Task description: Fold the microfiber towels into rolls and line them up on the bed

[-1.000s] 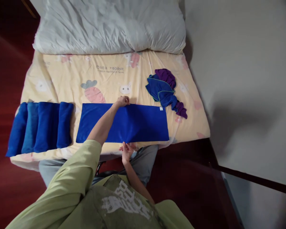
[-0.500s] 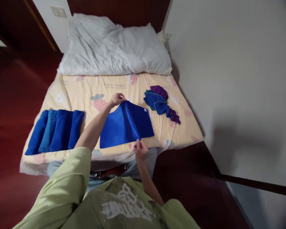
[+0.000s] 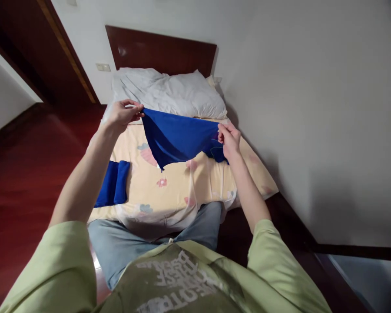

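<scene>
A blue towel point(image 3: 177, 138) hangs in the air above the bed, stretched between both hands. My left hand point(image 3: 123, 114) pinches its upper left corner near the pillow. My right hand point(image 3: 228, 139) is closed on its right edge, a little lower. The towel's lower corner droops toward the yellow cartoon-print bedsheet point(image 3: 176, 191). Folded blue towels point(image 3: 113, 184) lie in a row at the bed's left edge, partly hidden behind my left forearm.
A white pillow point(image 3: 169, 92) lies at the head of the bed against a dark wooden headboard point(image 3: 159, 51). A white wall runs along the right side. Dark red wooden floor lies to the left, with a door frame point(image 3: 65, 48) beyond.
The blue towel was lying flat on the bed; both hands have lifted it up and spread it in the air. The view has tilted up, showing the headboard.
</scene>
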A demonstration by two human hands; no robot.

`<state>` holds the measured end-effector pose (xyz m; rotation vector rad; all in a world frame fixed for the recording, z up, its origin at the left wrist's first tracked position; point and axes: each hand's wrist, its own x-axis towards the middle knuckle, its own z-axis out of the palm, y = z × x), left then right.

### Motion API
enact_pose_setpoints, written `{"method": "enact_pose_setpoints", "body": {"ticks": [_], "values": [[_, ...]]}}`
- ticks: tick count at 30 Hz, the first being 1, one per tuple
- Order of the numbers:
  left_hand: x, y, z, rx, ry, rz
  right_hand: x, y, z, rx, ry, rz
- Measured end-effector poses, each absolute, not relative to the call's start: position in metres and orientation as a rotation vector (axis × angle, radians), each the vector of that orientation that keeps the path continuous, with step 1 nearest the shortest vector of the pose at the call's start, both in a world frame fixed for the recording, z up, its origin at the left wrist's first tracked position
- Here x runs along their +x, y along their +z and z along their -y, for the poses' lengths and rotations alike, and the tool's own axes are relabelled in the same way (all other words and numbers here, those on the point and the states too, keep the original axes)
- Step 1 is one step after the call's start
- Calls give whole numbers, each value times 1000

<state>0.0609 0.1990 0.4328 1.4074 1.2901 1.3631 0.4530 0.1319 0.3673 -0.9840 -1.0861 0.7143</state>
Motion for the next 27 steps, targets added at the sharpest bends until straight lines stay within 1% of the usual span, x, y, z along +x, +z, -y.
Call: {"method": "enact_pose_setpoints", "body": {"ticks": [3,7,14,24,27], "values": [[52,450,-181,1416,1399,-1288,445,389,-133,-950,712,1139],[44,455,-167,1396,1444,-1272,439,402,-134,-1002,693,1108],[41,450,-164,1399,1478,-1305,440,393,-140,-873,670,1173],[56,457,-163,1317,1411,-1197,443,393,-140,-823,700,1127],[55,455,-165,1328,1396,-1191,448,394,-140,-819,652,1120]]}}
